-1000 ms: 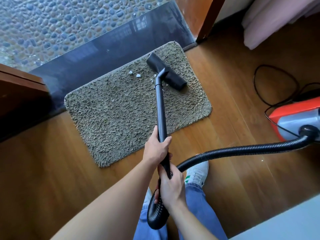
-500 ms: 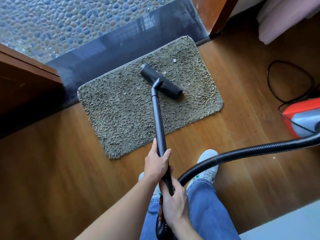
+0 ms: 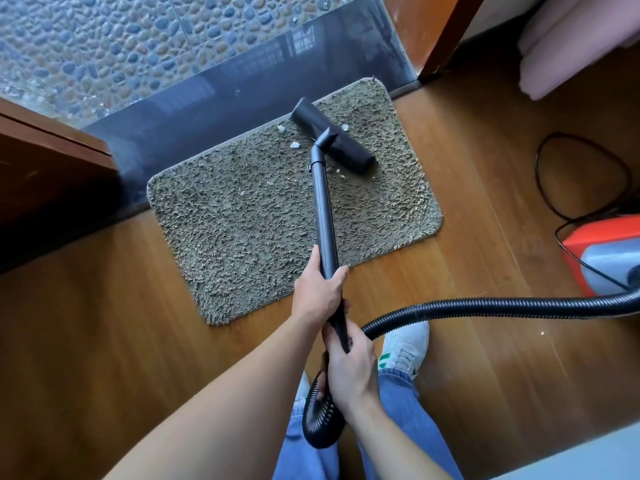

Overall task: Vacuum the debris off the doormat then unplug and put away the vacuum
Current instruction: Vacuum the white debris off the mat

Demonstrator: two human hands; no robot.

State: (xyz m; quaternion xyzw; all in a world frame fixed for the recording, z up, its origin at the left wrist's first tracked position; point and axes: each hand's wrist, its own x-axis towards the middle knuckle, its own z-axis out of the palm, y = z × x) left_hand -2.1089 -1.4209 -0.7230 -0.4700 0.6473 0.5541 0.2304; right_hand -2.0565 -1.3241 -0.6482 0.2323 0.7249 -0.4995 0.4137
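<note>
A shaggy grey-brown doormat (image 3: 249, 230) lies on the wooden floor by a dark threshold. Small white debris bits (image 3: 294, 144) lie near its far edge. The black vacuum nozzle (image 3: 343, 147) rests on the mat's far right part, among the bits. My left hand (image 3: 320, 292) grips the black wand (image 3: 323, 209) partway down. My right hand (image 3: 349, 368) grips the wand's lower end where the ribbed hose (image 3: 485, 308) joins. The hose runs right to the orange and grey vacuum body (image 3: 606, 254).
A black power cord (image 3: 547, 181) loops on the floor behind the vacuum. A dark wooden door edge (image 3: 52, 161) stands at left, a door frame (image 3: 440, 36) at top right. My white shoe (image 3: 403, 351) and jeans are below the hands. Pebble tiling lies beyond the threshold.
The nozzle has moved toward the mat's far edge, and white bits show beside it again. Both hands keep their grip on the wand. The view has shifted slightly.
</note>
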